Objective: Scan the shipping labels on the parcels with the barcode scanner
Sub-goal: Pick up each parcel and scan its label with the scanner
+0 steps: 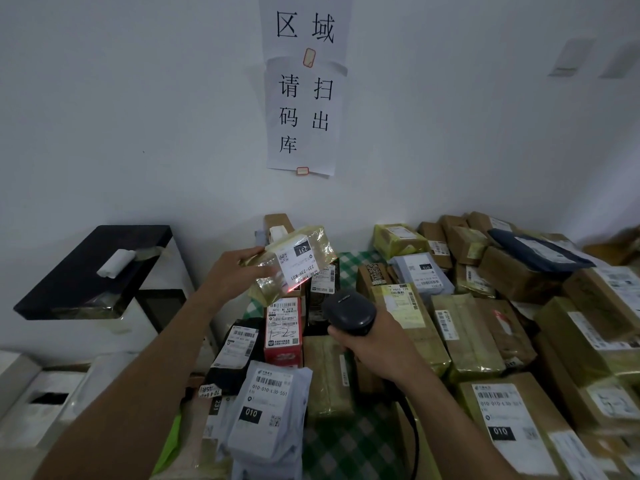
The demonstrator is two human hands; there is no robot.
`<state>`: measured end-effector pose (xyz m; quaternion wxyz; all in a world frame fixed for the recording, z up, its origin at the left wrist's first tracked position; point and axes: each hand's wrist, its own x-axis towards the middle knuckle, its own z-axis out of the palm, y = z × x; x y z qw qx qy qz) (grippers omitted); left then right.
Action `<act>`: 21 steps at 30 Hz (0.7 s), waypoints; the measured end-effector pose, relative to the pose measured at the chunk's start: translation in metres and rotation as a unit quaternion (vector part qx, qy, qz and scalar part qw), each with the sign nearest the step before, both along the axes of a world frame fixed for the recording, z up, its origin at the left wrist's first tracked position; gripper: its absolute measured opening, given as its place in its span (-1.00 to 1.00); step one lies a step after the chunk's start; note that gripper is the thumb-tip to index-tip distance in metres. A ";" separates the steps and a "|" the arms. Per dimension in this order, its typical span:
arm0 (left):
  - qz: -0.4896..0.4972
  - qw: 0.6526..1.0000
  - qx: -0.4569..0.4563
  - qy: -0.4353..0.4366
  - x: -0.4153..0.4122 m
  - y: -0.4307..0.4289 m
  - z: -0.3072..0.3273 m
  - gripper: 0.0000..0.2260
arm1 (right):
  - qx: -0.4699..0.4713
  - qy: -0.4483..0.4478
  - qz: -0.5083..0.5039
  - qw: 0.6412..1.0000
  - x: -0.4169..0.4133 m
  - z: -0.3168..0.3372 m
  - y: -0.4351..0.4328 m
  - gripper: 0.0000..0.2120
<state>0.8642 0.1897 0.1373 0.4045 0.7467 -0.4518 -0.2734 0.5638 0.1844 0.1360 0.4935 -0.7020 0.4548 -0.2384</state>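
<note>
L hand (235,271): we grip small glossy yellow-taped parcel (313,242) by left end, raised over pile of brown parcels (485,341).
Handling: prob. light, stiff, slick; keep fingers off white shipping label (300,268).
R hand (375,344): wraps black handheld barcode scanner (349,311), aimed at label.

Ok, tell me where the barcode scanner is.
Head view, centre: the barcode scanner sits in the right hand, just below-right of the taped parcel held by the left hand.
</note>
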 end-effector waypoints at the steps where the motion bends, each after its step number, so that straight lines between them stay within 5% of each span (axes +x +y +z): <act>1: 0.001 1.000 0.002 0.005 0.000 0.000 0.000 -0.45 | 0.005 -0.001 0.000 1.000 0.000 -0.001 -0.001 -0.59; 6: -0.007 0.999 0.002 0.033 -0.014 -0.008 -0.007 -0.47 | 0.025 -0.022 -0.033 0.999 -0.002 -0.006 -0.014 -0.62; 10: -0.007 0.991 0.032 0.131 -0.037 -0.026 -0.022 -0.30 | 0.072 -0.087 -0.089 0.990 -0.010 -0.005 -0.038 -0.68; 16: -0.001 0.972 0.046 0.232 -0.083 -0.099 -0.047 -0.57 | 0.125 -0.134 -0.169 0.968 -0.018 -0.010 -0.093 -0.77; 21: 0.001 0.962 0.094 0.256 -0.110 -0.183 -0.074 -0.61 | 0.190 -0.153 -0.195 0.950 -0.018 -0.021 -0.146 -0.78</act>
